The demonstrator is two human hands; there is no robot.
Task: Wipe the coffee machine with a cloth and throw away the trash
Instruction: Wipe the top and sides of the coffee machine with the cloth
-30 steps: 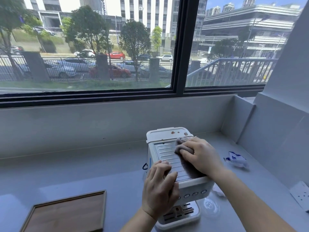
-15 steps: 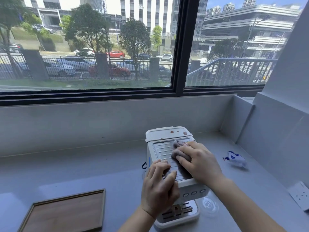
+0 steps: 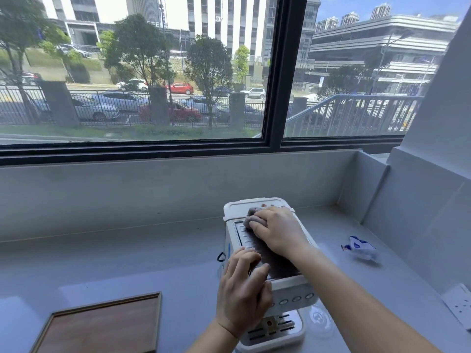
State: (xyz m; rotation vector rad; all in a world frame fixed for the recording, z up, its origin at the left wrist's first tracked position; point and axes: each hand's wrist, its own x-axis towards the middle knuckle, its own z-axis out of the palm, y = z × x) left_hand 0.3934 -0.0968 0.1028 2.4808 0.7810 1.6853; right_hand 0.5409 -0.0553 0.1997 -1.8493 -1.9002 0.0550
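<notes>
A small white coffee machine (image 3: 293, 290) stands on the grey counter (image 3: 127, 263), its ribbed metal top facing up. My right hand (image 3: 276, 229) presses a bunched grey-purple cloth (image 3: 252, 217) against the far end of that top, near the white rear lid. My left hand (image 3: 243, 286) lies flat on the near left corner of the machine, fingers together, bracing it. A crumpled blue and white wrapper (image 3: 360, 248) lies on the counter to the right of the machine.
A wooden tray (image 3: 99, 327) sits at the near left. A clear plastic lid (image 3: 319, 319) lies right of the machine's base. A white wall socket (image 3: 458, 305) is on the right wall. A low grey wall and window run behind.
My right hand has slid the cloth away from me along the machine's top, toward the rear lid. My left hand has stayed on the near corner.
</notes>
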